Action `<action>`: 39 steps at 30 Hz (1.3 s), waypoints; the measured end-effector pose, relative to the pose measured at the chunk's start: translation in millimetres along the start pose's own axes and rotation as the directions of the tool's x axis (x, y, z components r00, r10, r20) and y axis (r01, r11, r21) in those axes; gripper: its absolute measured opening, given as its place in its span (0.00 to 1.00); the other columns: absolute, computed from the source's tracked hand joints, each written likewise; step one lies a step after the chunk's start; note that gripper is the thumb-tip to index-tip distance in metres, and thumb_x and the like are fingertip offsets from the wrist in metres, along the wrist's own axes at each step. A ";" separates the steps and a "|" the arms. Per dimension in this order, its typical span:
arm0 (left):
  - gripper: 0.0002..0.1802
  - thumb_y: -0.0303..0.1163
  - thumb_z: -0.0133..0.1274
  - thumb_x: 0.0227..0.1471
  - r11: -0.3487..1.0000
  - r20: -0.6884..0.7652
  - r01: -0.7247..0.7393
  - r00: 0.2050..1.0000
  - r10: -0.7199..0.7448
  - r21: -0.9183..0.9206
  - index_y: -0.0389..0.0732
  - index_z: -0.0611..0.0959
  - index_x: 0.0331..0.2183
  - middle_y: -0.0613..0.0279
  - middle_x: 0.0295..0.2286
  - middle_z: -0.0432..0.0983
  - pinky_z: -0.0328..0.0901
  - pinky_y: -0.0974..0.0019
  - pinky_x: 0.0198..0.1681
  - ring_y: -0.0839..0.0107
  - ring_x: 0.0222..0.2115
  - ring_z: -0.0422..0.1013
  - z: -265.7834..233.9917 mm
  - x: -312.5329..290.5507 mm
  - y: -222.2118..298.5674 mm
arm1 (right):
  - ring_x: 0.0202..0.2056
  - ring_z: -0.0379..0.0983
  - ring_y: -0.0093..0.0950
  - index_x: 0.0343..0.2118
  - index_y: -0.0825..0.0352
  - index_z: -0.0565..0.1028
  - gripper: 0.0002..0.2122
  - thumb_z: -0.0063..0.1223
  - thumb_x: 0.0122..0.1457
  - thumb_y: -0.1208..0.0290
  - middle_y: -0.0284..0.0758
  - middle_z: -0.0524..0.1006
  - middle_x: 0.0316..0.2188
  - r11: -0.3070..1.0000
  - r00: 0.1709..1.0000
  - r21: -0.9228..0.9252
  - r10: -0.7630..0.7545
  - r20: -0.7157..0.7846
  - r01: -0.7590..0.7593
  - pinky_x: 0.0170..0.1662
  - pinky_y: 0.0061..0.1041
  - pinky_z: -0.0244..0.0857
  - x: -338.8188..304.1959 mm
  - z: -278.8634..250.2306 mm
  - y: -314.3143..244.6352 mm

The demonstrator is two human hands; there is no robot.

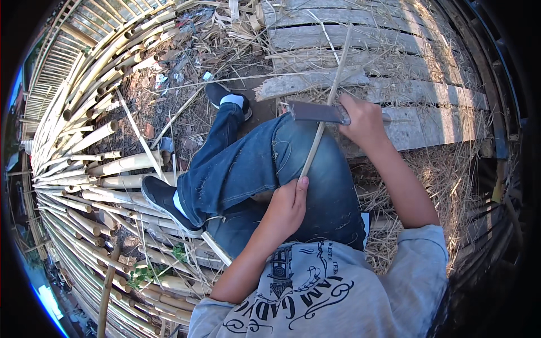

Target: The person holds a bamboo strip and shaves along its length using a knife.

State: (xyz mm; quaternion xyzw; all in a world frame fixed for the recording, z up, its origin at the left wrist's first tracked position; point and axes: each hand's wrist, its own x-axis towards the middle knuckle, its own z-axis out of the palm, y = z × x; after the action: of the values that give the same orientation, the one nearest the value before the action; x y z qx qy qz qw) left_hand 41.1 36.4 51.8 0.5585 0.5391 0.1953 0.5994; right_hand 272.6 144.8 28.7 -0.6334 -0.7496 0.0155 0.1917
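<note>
A long, thin bamboo strip (316, 145) slants up and away across my raised knee in blue jeans. My left hand (286, 209) is closed round its near end, thumb along the strip. My right hand (363, 121) grips a broad knife (315, 112) with a dark, wide, blunt-ended blade. The blade points left and lies across the strip just above the knee. A bit of what looks like its handle shows past the right side of my fist. From here I cannot tell how deep the edge sits in the strip.
Many bamboo poles (129, 163) lie stacked on the left, under one of my shoes (166, 203). Weathered planks (389, 62) strewn with straw form a platform at the far right. Bamboo shavings (239, 28) litter the ground ahead. A green plant (147, 273) grows among the poles.
</note>
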 end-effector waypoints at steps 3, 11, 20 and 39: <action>0.26 0.42 0.35 0.65 1.000 0.001 0.002 1.000 -0.002 0.015 0.33 0.69 0.22 0.65 0.15 0.60 0.57 0.66 0.23 0.76 0.18 0.57 -1.4 -19.2 -5.6 | 0.31 0.75 0.47 0.37 0.65 0.74 0.10 0.52 0.51 0.71 0.46 0.78 0.26 0.865 0.891 -0.218 0.434 -0.132 -0.453 0.35 0.45 0.68 39.1 -16.8 89.1; 0.26 0.46 0.32 0.65 0.921 0.238 0.142 0.970 -0.056 -0.363 0.41 0.64 0.20 0.74 0.14 0.52 0.47 0.73 0.16 0.82 0.14 0.49 -6.9 -1.0 -13.7 | 0.22 0.74 0.42 0.26 0.64 0.70 0.08 0.57 0.42 0.73 0.39 0.76 0.19 0.990 0.990 0.063 0.131 -0.055 -0.128 0.26 0.38 0.67 -35.6 -52.1 8.3; 0.24 0.48 0.31 0.65 0.885 0.199 0.145 0.978 -0.061 -0.443 0.43 0.64 0.21 0.76 0.14 0.50 0.44 0.75 0.13 0.84 0.12 0.47 1.1 4.7 -8.2 | 0.20 0.72 0.41 0.25 0.63 0.68 0.11 0.59 0.43 0.67 0.38 0.71 0.16 0.968 0.965 0.060 -0.234 -0.119 0.243 0.25 0.37 0.67 -12.3 5.7 5.9; 0.26 0.55 0.30 0.63 0.796 0.421 0.383 0.889 -0.179 -0.469 0.48 0.59 0.21 0.77 0.12 0.46 0.39 0.75 0.11 0.85 0.10 0.42 -4.7 -6.8 -21.3 | 0.23 0.74 0.41 0.27 0.64 0.71 0.11 0.60 0.41 0.68 0.39 0.74 0.19 0.994 0.996 0.070 -0.088 -0.030 0.090 0.25 0.37 0.67 -38.7 -7.2 -20.0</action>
State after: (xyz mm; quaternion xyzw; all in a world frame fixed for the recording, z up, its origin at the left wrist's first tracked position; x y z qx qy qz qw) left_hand 26.9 26.5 36.9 0.3046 0.4226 0.1422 0.8417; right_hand 260.7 102.4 30.3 -0.5923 -0.7734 0.0251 0.2245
